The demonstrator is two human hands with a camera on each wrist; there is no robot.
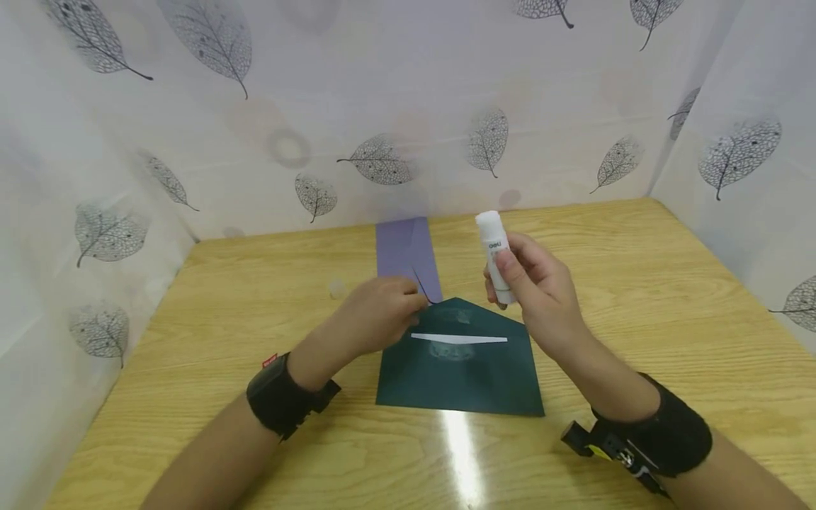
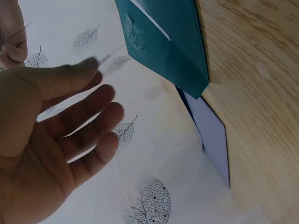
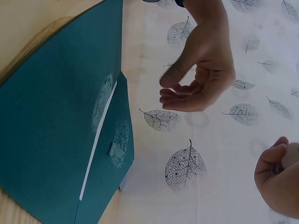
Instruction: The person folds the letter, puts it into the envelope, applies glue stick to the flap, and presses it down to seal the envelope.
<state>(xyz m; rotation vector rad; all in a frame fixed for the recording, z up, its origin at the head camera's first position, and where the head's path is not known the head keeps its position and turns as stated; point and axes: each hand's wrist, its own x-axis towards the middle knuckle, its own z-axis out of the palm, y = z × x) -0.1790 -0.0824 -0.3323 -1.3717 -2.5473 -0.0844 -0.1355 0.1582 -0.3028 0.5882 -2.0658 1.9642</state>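
Note:
In the head view, my right hand (image 1: 542, 290) grips a white glue stick (image 1: 496, 258), upright above the right side of a dark green envelope (image 1: 459, 382). My left hand (image 1: 382, 312) hovers at the envelope's upper left. Its thumb and forefinger pinch a thin pale strip (image 2: 106, 58) in the left wrist view; the strip's kind is unclear. The other fingers curl loosely. Whitish smears mark the flap (image 3: 124, 165) and the envelope's body below it. A white slit shows between flap and body.
A purple paper piece (image 1: 404, 248) lies behind the envelope, reaching the table's back edge. Left of it sits a small translucent object (image 1: 336, 288) on the wooden table (image 1: 268, 283). A leaf-patterned curtain (image 1: 408, 92) encloses the back and sides.

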